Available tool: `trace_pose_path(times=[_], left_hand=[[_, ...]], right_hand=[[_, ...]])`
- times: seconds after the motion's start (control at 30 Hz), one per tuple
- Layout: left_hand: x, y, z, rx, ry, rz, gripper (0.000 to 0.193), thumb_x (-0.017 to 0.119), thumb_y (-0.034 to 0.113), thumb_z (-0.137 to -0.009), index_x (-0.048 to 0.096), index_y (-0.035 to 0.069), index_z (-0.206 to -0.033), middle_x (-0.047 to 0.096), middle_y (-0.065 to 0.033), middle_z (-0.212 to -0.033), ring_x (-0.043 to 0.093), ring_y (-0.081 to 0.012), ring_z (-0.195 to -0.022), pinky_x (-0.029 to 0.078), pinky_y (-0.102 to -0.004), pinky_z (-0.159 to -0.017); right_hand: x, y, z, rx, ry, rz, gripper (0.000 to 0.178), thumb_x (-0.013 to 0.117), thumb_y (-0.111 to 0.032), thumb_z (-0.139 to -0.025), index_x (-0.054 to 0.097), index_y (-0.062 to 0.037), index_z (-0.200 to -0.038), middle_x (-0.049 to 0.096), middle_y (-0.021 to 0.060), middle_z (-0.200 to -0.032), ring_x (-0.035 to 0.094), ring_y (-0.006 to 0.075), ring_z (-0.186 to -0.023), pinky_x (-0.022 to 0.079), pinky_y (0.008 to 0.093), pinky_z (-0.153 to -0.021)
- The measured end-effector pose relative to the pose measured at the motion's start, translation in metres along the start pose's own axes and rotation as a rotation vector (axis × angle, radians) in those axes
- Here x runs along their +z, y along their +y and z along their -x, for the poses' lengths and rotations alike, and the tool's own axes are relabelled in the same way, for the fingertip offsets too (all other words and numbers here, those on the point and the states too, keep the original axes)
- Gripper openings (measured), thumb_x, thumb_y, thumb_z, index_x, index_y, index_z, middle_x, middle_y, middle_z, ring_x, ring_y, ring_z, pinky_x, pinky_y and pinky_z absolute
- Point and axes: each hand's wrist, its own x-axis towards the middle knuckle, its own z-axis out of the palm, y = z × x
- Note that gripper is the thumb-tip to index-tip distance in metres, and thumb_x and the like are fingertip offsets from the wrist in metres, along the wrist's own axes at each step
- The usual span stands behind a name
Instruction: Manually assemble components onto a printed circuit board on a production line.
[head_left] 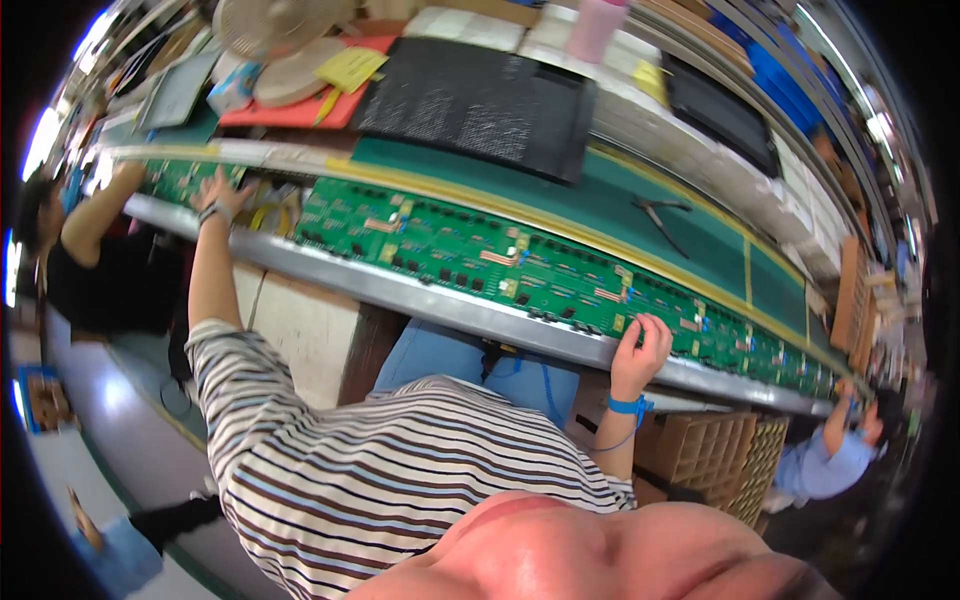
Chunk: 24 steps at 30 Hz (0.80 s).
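Our left hand (224,193), fingers spread open, lies over the metal rail (400,288) where a gap parts two stretches of green circuitry: a short circuit board (180,178) toward the rail's left end and a long board run (450,245) filling the rail rightward; seams are too faint for us to count its panels. Our right hand (643,345), fingers loosely bent, sits at the rail's near edge; we cannot tell whether it pinches anything. Beyond the rail, on the green worktop (612,200), we count one pair of pliers (649,207) and one large black tray (480,105) bearing a mottled, shiny layer we cannot identify. Farther beyond the rail stand a second black tray (720,115) and one pink bottle (597,30). Below the rail, right, is one partitioned cardboard box (705,450), its cells' contents unclear.
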Motion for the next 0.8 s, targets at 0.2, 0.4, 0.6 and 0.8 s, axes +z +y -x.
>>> trace_pose_path(times=[0.2,0.4,0.6,0.8], left_hand=[[0.002,0.001,-0.011,0.011,-0.122,-0.091,0.086,0.062,0.043,-0.071,0.016,0.019,-0.139,0.042,-0.0141,-0.131,0.039,-0.0273,-0.122,0.012,-0.0534,-0.104],[0.034,-0.016,-0.028,0.068,0.002,-0.034,0.082,0.060,0.032,-0.073,0.013,0.019,-0.139,0.061,-0.0152,-0.104,0.056,-0.0314,-0.101,0.014,-0.0568,-0.101],[0.009,0.023,0.018,0.203,0.007,0.000,0.083,0.061,0.029,-0.073,0.012,0.020,-0.139,0.065,-0.0106,-0.095,0.060,-0.0307,-0.092,0.014,-0.0574,-0.101],[-0.006,0.038,0.059,0.302,0.013,0.042,0.083,0.063,0.033,-0.072,0.014,0.020,-0.139,0.065,-0.0085,-0.094,0.060,-0.0289,-0.090,0.014,-0.0574,-0.100]], right_hand=[[-0.003,0.001,-0.003,0.025,0.049,0.014,0.010,0.059,-0.006,-0.075,0.058,-0.0052,-0.084,0.056,0.0095,-0.089,0.052,0.0289,-0.084,0.041,0.0387,-0.073],[-0.004,0.003,-0.007,0.051,0.073,-0.002,0.011,0.059,-0.007,-0.073,0.058,-0.0053,-0.084,0.056,0.0087,-0.088,0.052,0.0280,-0.084,0.040,0.0385,-0.074],[-0.007,0.004,-0.006,0.028,0.070,-0.025,0.012,0.060,-0.005,-0.072,0.057,-0.0058,-0.084,0.055,0.0083,-0.088,0.052,0.0278,-0.083,0.040,0.0384,-0.073],[-0.007,0.000,-0.005,0.009,0.073,-0.048,0.012,0.060,-0.005,-0.072,0.057,-0.0060,-0.083,0.055,0.0078,-0.087,0.052,0.0272,-0.083,0.040,0.0379,-0.074]])
